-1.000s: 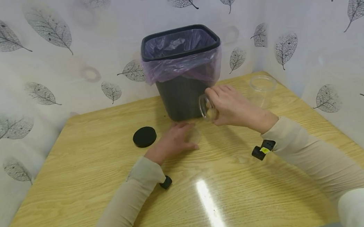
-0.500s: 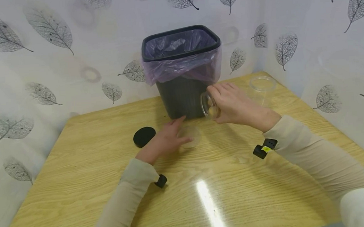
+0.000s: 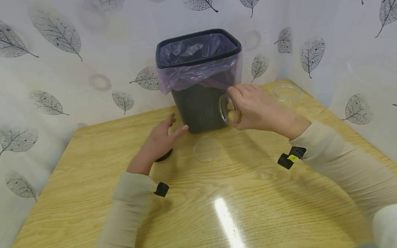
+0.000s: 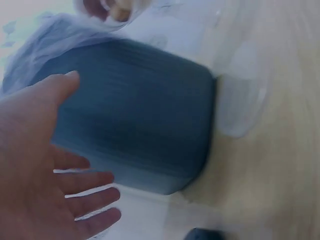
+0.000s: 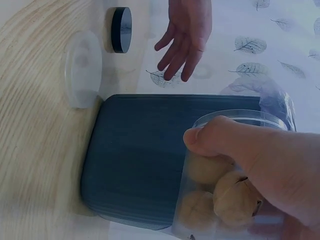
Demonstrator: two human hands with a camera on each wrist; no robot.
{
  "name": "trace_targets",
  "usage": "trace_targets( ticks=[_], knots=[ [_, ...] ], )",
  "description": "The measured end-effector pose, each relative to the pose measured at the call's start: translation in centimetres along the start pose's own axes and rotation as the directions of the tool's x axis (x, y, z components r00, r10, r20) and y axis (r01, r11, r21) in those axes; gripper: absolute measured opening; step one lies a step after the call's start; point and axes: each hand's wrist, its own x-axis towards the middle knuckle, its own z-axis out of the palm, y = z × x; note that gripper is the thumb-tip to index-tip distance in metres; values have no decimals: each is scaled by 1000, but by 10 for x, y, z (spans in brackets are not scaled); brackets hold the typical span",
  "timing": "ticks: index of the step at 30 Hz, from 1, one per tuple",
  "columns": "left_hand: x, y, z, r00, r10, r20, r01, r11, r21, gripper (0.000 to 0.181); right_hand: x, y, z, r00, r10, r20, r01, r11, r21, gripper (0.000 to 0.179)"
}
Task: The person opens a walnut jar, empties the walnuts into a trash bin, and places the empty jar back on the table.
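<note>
My right hand (image 3: 257, 107) grips a clear plastic jar (image 5: 200, 172) in front of the bin's right side. In the head view the jar is tipped, its round rim facing left. Several round tan nuts (image 5: 235, 200), some with dark cracks in their shells, lie inside it. My left hand (image 3: 158, 139) hovers with fingers spread, holding nothing, left of the bin. Under it, a black round lid (image 3: 164, 155) is mostly hidden in the head view; the right wrist view shows it whole. A clear round lid (image 3: 207, 150) lies flat on the table between the hands.
A dark grey bin (image 3: 201, 108) with a purple liner bag (image 3: 199, 76) stands at the back of the wooden table (image 3: 258, 211). Behind my right hand is a clear open container (image 3: 287, 92). Leaf-patterned sheeting (image 3: 97, 35) hangs along the back and sides.
My left hand has drawn back from the clear lid, leaving it on the table, and has moved left and up over the black lid. The right hand, with the jar, has risen slightly.
</note>
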Motion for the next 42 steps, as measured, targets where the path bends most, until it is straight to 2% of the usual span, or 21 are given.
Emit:
trace_targets(
  ticks=[3,7,10,14,20,25,32,37,42],
  knots=[
    [2,1,-16,999,-19,-42,18,1000,-19,94,3,2,-3,1000,-6,-30,6,1000,3,72],
    [6,6,-38,990,-7,-138,4,1000,-20,92,8,4,-7,999,-11,-53,11,1000,10,66],
    [10,14,-53,975,24,-222,-26,1000,-6,91,12,6,-12,998,-2,-56,3,1000,13,65],
    [14,29,-67,952,66,-298,-63,998,20,88,17,8,-21,999,12,-44,-11,1000,21,70],
    [22,54,-82,930,116,-347,-96,993,75,83,25,12,-34,1000,26,-2,-26,999,31,80],
    [31,75,-93,926,128,-356,-88,988,126,79,29,16,-45,1000,24,-2,-24,999,44,77],
    [48,98,-105,942,134,-308,-67,974,218,78,39,21,-64,998,50,22,-51,998,48,79],
    [60,109,-107,956,120,-269,-43,961,274,77,46,22,-81,993,89,81,-94,994,63,82],
    [72,117,-109,964,113,-242,-27,942,334,74,58,25,-100,977,154,149,-164,985,57,89]
  ],
)
